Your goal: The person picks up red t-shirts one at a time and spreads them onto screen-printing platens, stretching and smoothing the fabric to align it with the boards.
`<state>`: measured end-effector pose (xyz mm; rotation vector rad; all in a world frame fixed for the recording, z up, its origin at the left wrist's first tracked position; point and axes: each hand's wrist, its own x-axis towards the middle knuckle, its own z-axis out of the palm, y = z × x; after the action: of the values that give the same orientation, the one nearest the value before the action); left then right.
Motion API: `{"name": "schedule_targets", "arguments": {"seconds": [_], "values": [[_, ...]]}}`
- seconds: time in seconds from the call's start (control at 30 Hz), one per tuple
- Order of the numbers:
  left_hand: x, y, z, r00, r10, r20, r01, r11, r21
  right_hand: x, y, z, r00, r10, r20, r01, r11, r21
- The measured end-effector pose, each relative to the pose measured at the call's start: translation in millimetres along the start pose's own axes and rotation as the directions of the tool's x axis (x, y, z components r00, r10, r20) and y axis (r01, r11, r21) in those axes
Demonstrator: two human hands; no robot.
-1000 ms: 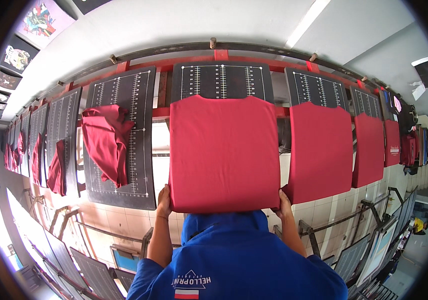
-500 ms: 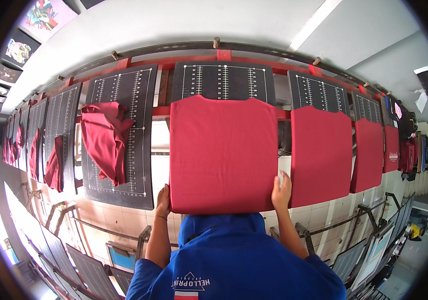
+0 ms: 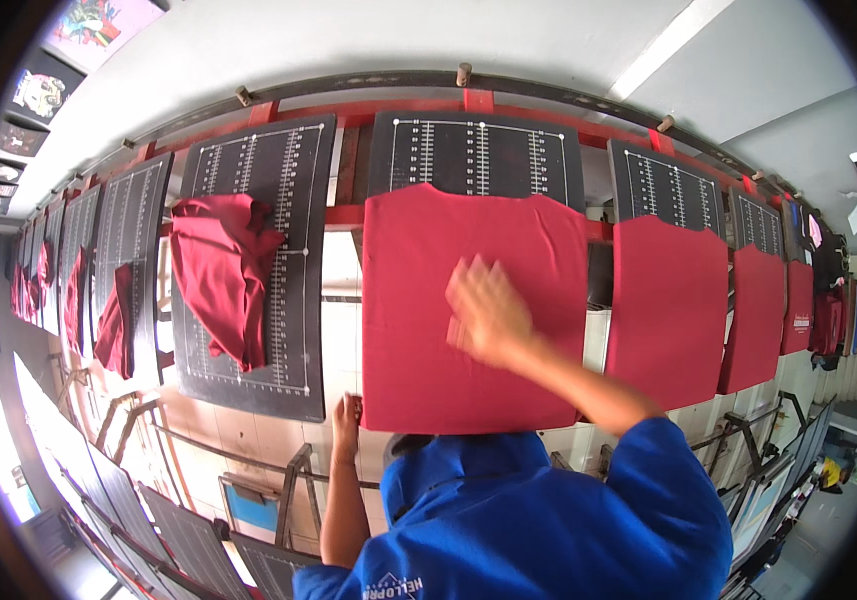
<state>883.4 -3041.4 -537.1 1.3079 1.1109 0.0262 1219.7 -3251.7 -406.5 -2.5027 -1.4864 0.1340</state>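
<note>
A red T-shirt [image 3: 419,350] is stretched nearly smooth over the black printing board [image 3: 524,165] in front of me; the board's top end, with white ruler markings, shows above the neckline. My right hand [image 3: 491,315] lies across the middle of the T-shirt with its fingers stretched out, somewhat smeared by motion. At the lower left corner of the T-shirt, my left hand [image 3: 347,418] has its fingers closed at the cloth's edge, partly hidden.
To the left, a crumpled red garment [image 3: 224,280] lies on another marked board [image 3: 294,390]. Several more boards with red cloth stretch away on both sides, along a red metal frame [image 3: 479,100]. A rail [image 3: 369,78] runs behind; a rack of boards [image 3: 189,535] stands low at the left.
My right hand has left the T-shirt's right edge and moved left and up onto its middle. My left hand has stayed by the lower left corner. The view has shifted slightly.
</note>
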Motion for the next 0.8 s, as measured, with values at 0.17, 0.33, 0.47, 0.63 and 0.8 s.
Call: {"name": "schedule_targets", "arguments": {"seconds": [0.17,0.33,0.47,0.63,0.8], "values": [[-63,-58,-31,0.979,-0.101,-0.176,0.117,0.99,0.083,-70,-56,50,0.788,-0.543,0.291,0.473,0.836,0.279],[-119,-69,-34,0.968,-0.166,-0.189,0.19,0.975,0.115,139,80,21,0.989,-0.034,-0.142,0.035,0.999,0.002],[-146,-52,-11,0.972,-0.056,-0.226,0.096,0.981,0.17,120,-34,39,0.978,-0.182,-0.098,0.191,0.977,0.096],[-142,-1,21,0.906,0.278,-0.319,-0.046,0.814,0.579,8,-126,98,0.759,-0.649,0.049,0.578,0.707,0.408],[-136,66,82,0.815,0.565,0.132,-0.416,0.41,0.812,150,-10,59,0.989,-0.126,-0.073,0.126,0.992,-0.012]]}}
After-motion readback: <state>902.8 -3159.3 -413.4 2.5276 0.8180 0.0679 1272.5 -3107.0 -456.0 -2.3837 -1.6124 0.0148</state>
